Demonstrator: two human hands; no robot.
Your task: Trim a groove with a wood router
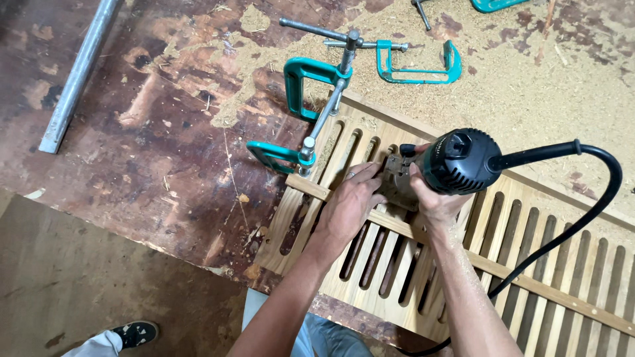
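Both our forearms, dusted with sawdust, reached over the bench edge to a slotted wooden panel. Our right hand was wrapped around the black-and-green trim router, fingers closed on its body, while our left hand pressed flat beside it, fingers together against the router's base and the panel. Under both hands ran a thin wooden guide strip, lying across the slots. Just beyond our left fingertips, a teal C-clamp pinned the strip's end to the panel at the bench. A second teal clamp lay loose farther out, past the router, on sawdust. From the router's top, a black power cord looped away to the right of our right hand and back toward us. Well left of our left hand lay a grey metal bar on the stained workbench.
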